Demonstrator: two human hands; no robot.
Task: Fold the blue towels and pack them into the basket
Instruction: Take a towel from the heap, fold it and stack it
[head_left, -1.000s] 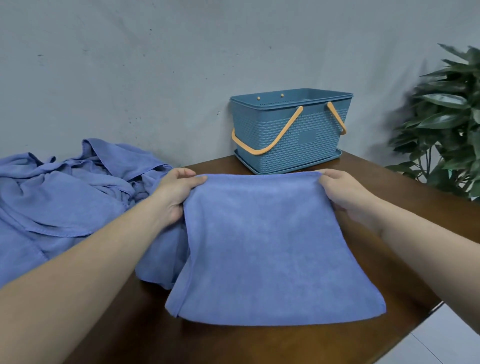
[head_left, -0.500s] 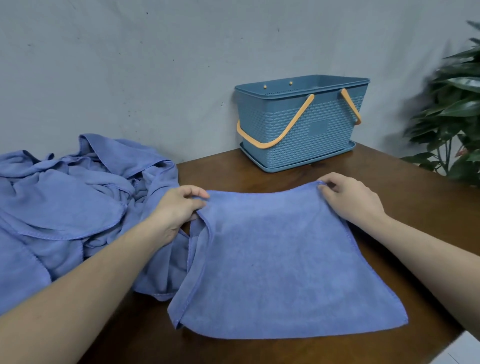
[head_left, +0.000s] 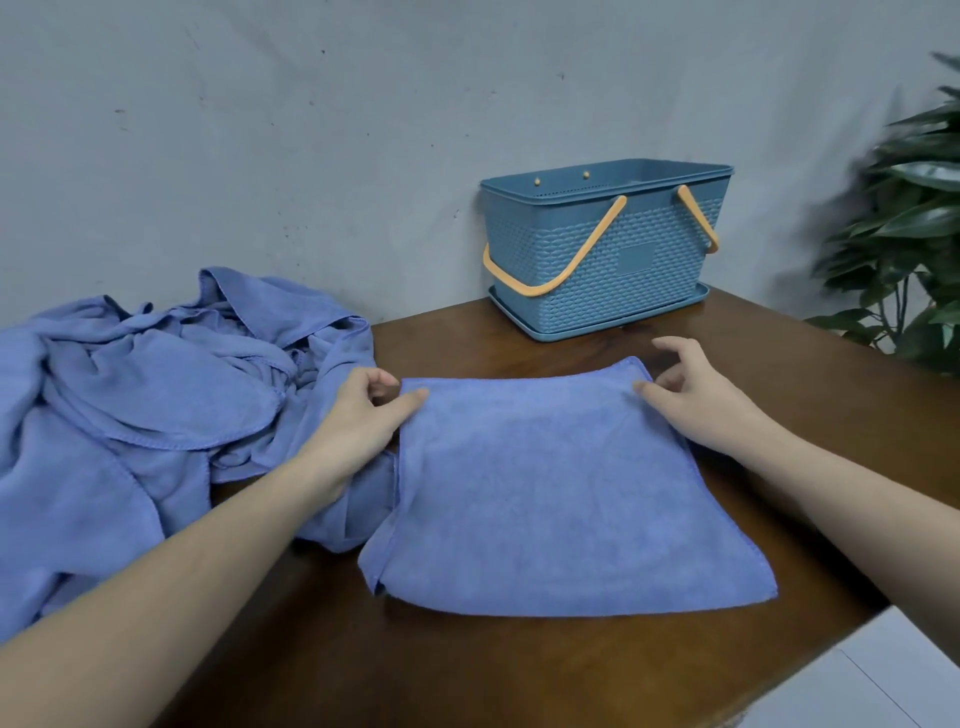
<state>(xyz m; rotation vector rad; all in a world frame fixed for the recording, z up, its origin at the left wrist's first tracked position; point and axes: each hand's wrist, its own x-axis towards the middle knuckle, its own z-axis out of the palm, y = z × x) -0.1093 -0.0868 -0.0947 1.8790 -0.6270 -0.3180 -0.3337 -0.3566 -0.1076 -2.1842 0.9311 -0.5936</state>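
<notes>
Head view, only camera. Folded blue towel (head_left: 561, 493) is lying flat on the dark wooden surface (head_left: 519, 670), roughly centered in front of the person, near edge sitting close to the surface's front edge. A lower layer is peeking out along its left side, so it is doubled over.

Left hand (head_left: 358, 415) is sitting at the towel's far-left corner. Grip: thumb lying on top of the fabric, fingers curled at the corner's edge, so it is pinching that corner. Forearm is crossing over the edge of the unfolded pile.

Right hand (head_left: 696, 395) is sitting at the far-right corner. Grip: thumb tip touching the top of the towel, fingers loosely spread and lifted above the corner, not closing on the fabric. It is holding nothing.

Pile of unfolded blue towels (head_left: 145, 415) is sprawling over the left end of the surface, crumpled, touching the folded towel's left edge and running out of frame on the left.

Blue basket (head_left: 602, 260) is standing upright at the back of the surface against the grey wall (head_left: 311, 130), well apart from the folded towel, behind and slightly right of it. It is sitting on a matching tray base. Orange handles (head_left: 566, 265) are hanging down on the outside of the woven-pattern wall. As far as the view reaches, only a bare inner wall is showing; the bottom is hidden.

Green plant (head_left: 914, 234) is standing off the right end of the surface, slightly blurred. Pale floor tile is showing at bottom right.
</notes>
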